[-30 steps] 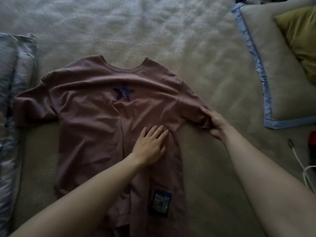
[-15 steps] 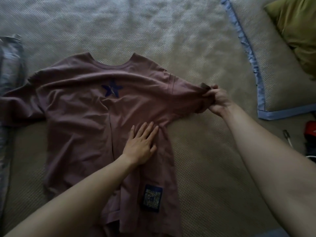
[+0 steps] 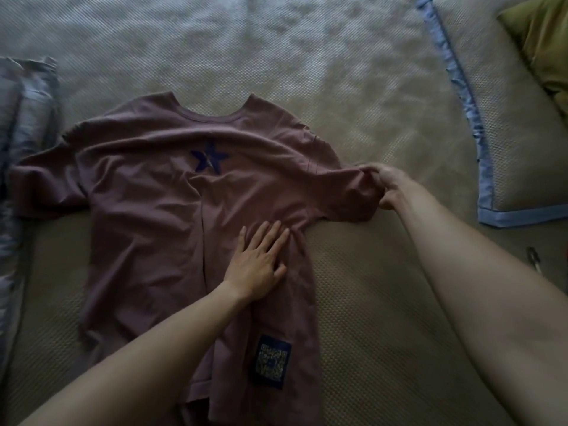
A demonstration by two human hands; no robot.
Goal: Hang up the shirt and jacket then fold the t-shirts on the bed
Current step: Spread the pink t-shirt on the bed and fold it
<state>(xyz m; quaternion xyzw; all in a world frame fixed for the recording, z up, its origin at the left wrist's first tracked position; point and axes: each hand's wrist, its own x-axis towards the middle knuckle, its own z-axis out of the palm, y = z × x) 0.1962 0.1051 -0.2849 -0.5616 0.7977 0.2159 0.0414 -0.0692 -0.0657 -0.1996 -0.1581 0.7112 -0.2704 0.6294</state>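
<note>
A dusty-pink t-shirt (image 3: 147, 216) with a blue star on the chest and a dark patch near the hem lies spread flat on the bed (image 3: 368, 302), collar pointing away from me. My left hand (image 3: 256, 262) rests flat, fingers apart, on the shirt's right side below the armpit. My right hand (image 3: 388, 187) pinches the end of the shirt's right sleeve, which is bunched and pulled out toward the right.
A beige pillow (image 3: 507, 118) with blue trim lies at the right, with an olive cushion (image 3: 544, 47) on it. Folded grey-blue fabric (image 3: 21, 133) runs along the left edge. A small pen-like object (image 3: 533, 261) lies at the right edge of the bed.
My right hand took hold of the right sleeve's end, lifted it, and now holds it lower, close to the bed. My left hand stayed flat on the shirt.
</note>
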